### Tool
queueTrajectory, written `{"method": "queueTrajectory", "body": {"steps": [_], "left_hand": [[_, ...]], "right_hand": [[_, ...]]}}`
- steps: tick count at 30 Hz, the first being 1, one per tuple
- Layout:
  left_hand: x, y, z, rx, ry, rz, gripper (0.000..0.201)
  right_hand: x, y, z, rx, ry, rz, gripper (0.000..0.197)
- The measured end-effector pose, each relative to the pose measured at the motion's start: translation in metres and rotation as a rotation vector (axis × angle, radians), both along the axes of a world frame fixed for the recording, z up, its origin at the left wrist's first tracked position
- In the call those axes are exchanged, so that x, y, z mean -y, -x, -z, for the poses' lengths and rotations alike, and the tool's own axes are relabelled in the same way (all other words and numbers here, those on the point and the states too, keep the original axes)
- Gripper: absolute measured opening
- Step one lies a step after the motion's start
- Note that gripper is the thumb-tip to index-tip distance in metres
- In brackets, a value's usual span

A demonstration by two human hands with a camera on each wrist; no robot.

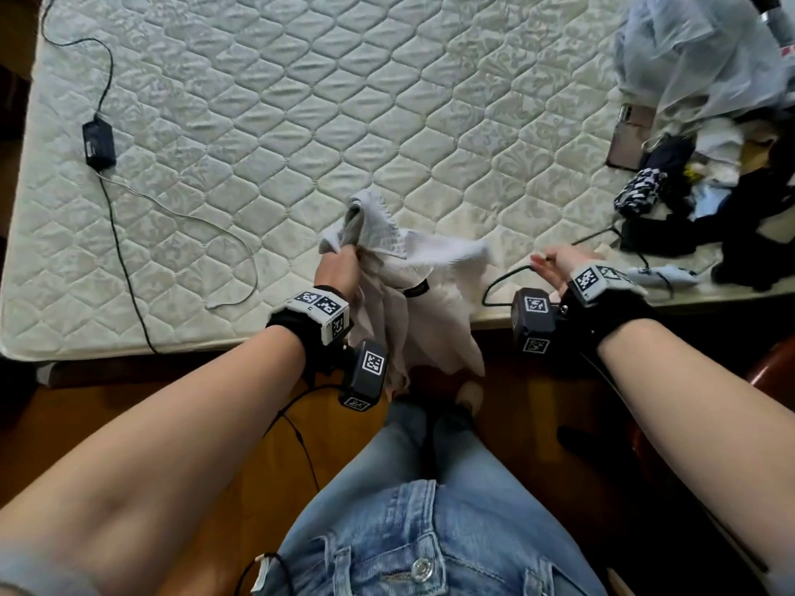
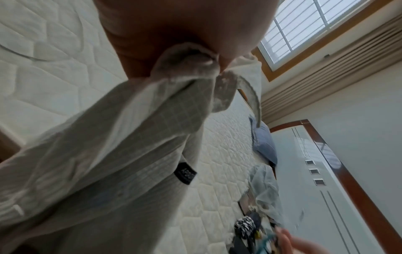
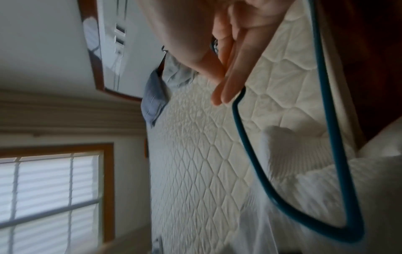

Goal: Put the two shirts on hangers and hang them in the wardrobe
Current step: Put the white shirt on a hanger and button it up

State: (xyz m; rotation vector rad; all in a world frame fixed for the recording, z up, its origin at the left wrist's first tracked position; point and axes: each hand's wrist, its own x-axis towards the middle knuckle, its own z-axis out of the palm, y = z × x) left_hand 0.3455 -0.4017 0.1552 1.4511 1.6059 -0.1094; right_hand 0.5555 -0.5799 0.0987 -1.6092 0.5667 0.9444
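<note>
The left hand is clenched round a bunched part of the shirt, fingers curled tight into the pale cloth, and lifts it off the near edge of the bed. The rest of the shirt hangs down below that hand, over the bed's edge toward the floor, with a dark label showing on it. Which part of the garment is gripped cannot be told; it looks like a cuff or collar end.

The right hand lies on the bed just right of the shirt, fingers nearly straight and close together. They lie against the hanger, a thin teal wire loop; whether the thumb clamps it cannot be told, so the hold looks loose at best.

Risks from here, as a judgement: with the shirt held as a wad, the neck opening is hidden, so the hanger may go into a sleeve or catch in a fold. The loose right hand may let the hanger slip off the bed's edge. The hanging cloth may drag on the floor. Clutter lies far right of the right hand, and a cable runs close by, which the hook could snag.
</note>
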Motion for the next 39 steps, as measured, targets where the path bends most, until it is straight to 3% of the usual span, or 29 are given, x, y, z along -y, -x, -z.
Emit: {"method": "queueTrajectory", "body": {"steps": [6,14,21,23,25,27,28,30,33,35,39], "left_hand": [[0.026,-0.03,-0.003,0.156,0.051,0.089,0.039],[0.041,-0.037,-0.007,0.202,-0.009,0.309,0.034],[0.04,-0.032,-0.009,0.216,-0.117,0.334,0.033],[0.038,-0.03,-0.011,0.266,-0.126,0.363,0.027],[0.034,-0.026,-0.014,0.315,-0.13,0.379,0.022],[0.028,-0.02,-0.015,0.348,-0.133,0.425,0.022],[0.027,-0.017,-0.017,0.359,-0.124,0.456,0.018],[0.024,-0.01,-0.021,0.371,-0.106,0.516,0.012],[0.022,-0.005,-0.021,0.373,-0.098,0.546,0.014],[0.02,0.0,-0.02,0.351,-0.111,0.537,0.021],[0.006,0.012,-0.019,0.373,-0.138,0.444,0.026]], "right_hand": [[-0.036,0.047,-0.04,-0.06,-0.141,-0.178,0.027],[-0.061,0.077,-0.052,0.081,-0.173,-0.188,0.032],[-0.056,0.076,-0.063,0.079,-0.225,-0.238,0.025],[-0.052,0.069,-0.064,0.111,-0.152,-0.308,0.022],[-0.046,0.052,-0.06,0.301,0.146,-0.419,0.029],[-0.038,0.034,-0.062,0.44,0.416,-0.49,0.06],[-0.034,0.027,-0.061,0.469,0.458,-0.537,0.071],[-0.032,0.02,-0.056,0.496,0.405,-0.714,0.074],[-0.031,0.023,-0.048,0.436,0.239,-0.909,0.051],[-0.027,0.026,-0.045,0.445,0.206,-0.923,0.04],[-0.013,0.024,-0.042,0.444,0.263,-0.893,0.047]]}}
